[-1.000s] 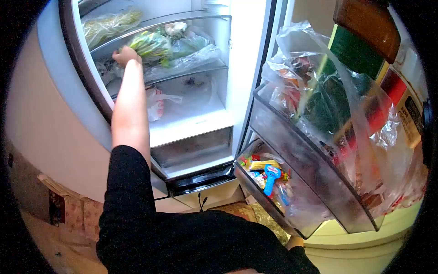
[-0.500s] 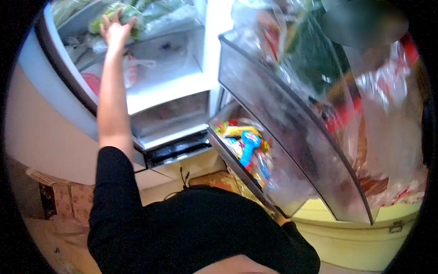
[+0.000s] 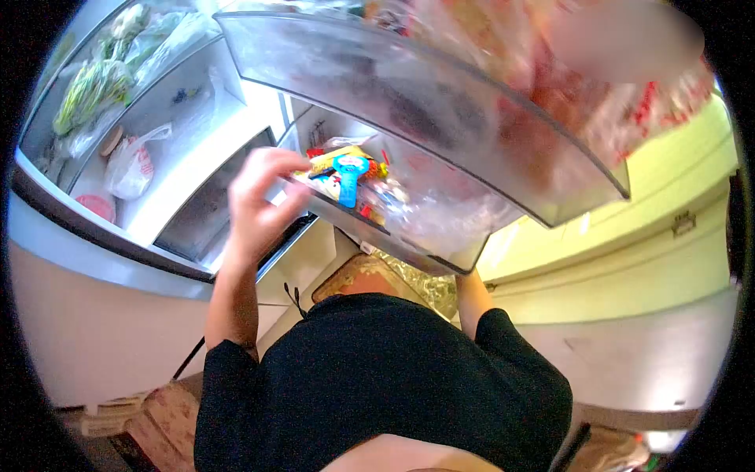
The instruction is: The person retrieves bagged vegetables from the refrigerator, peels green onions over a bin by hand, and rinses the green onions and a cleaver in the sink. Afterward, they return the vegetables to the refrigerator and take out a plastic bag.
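Note:
My left hand (image 3: 269, 197) is at the left end of a clear drawer (image 3: 425, 256), slightly blurred. Its fingers are bent and apart from the thumb, with nothing visible between them; whether they touch the rim I cannot tell. Inside the drawer lie a blue spoon-shaped item (image 3: 348, 179), a yellow packet (image 3: 326, 164) and clear plastic wrapping. My right forearm (image 3: 473, 303) reaches up to the drawer's lower right corner, where the drawer hides my right hand. Above is a larger clear drawer (image 3: 409, 94) with plastic bags behind its front.
On the left stands the open fridge, with green vegetables (image 3: 94, 94) in plastic, a white bag (image 3: 131, 169) and a red round item (image 3: 97, 207). A pale yellow chest with a latch (image 3: 683, 226) is at the right. Black cable ends (image 3: 294, 297) stick up near my body.
My left hand has left the green vegetables in the fridge and come down and right to the drawer's end. The view has shifted, and both drawers appear higher and further left.

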Available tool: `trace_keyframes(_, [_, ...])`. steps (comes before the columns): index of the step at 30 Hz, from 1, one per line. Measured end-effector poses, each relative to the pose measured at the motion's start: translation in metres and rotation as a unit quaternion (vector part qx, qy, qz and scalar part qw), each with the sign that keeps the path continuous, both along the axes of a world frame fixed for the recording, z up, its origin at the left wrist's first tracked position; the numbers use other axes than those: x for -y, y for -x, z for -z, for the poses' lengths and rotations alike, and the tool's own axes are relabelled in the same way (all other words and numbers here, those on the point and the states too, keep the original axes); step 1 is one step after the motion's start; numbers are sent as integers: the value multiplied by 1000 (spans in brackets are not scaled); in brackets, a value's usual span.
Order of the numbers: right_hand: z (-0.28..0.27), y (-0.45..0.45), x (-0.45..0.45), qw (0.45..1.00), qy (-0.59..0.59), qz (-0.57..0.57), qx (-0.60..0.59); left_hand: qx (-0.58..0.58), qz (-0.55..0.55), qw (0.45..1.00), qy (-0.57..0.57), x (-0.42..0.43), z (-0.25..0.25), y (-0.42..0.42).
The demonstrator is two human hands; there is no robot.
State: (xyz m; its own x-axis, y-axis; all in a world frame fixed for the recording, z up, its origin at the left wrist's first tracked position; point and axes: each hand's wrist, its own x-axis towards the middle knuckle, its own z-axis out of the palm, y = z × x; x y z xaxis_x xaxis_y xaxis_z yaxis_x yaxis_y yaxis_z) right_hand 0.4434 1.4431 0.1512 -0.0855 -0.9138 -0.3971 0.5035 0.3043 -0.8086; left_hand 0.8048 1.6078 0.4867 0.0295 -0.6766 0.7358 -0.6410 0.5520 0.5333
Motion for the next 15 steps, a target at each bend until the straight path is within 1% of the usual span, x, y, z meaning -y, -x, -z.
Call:
trace_keyframes(1, [-2, -7, 3, 1000, 12, 6, 7, 101, 40, 994, -26, -3, -11, 22])
trace_keyframes(2, [-4, -12, 3, 1000, 22, 11, 13, 148, 65, 986, -36, -7, -28, 50])
trace_keyframes(4, [-8, -22, -6, 999, 38, 24, 25, 183, 72, 979, -55, -9, -30, 82])
trace_keyframes(5, [-8, -25, -11, 998, 45, 29, 31, 142, 95, 985, -21, -7, -30, 96])
trace_keyframes(7, [-11, -28, -22, 998, 49, 31, 35, 184, 156, 970, -44, 6, -17, 96])
trace_keyframes(8, [-11, -28, -28, 997, 54, 34, 38, 71, 156, 978, -118, 3, -15, 95])
trace_keyframes(9, [-12, -28, -36, 997, 55, 35, 39, -43, 154, 969, -189, -3, -16, 94])
trace_keyframes(10, [-10, -27, -46, 997, 55, 39, 39, -274, 228, 913, -199, -12, -27, 90])
trace_keyframes(11, [-12, -30, -54, 997, 56, 42, 44, -483, 244, 810, -226, -25, -44, 85])
trace_keyframes(12, [-11, -33, -61, 997, 56, 42, 44, -569, 258, 754, -202, -24, -43, 63])
trace_keyframes(13, [-8, -35, -65, 997, 54, 43, 44, -648, 246, 697, -183, -32, -61, 57])
trace_keyframes(15, [1, -38, -72, 997, 48, 47, 41, -694, 314, 633, -139, -33, -68, 20])
